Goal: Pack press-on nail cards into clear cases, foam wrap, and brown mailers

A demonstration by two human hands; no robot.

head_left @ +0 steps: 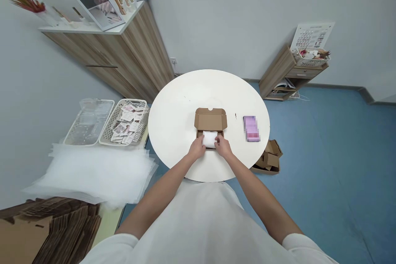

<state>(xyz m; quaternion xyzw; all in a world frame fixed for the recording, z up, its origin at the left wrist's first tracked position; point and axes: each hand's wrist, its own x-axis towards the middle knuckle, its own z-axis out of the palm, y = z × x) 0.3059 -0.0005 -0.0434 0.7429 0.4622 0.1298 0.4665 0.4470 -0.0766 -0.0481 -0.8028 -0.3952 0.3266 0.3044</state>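
Observation:
An open brown cardboard box (210, 119) stands on the round white table (173, 111), its lid folded back away from me. In the box's lower part is a small white wrapped packet (209, 139). My left hand (197, 147) grips the packet at its left end, with thumb and fingers bent around the edge. At the opposite end my right hand (222, 147) pinches the packet's right side. What the wrapping encloses is hidden.
A purple-screened phone (251, 128) lies on the table's right. Left are a white basket of cards (107, 132), a clear-plastic basket (69, 132), white foam sheets (95, 173) and stacked flat cardboard (71, 231). A carton of boxes (269, 161) sits on the floor at right.

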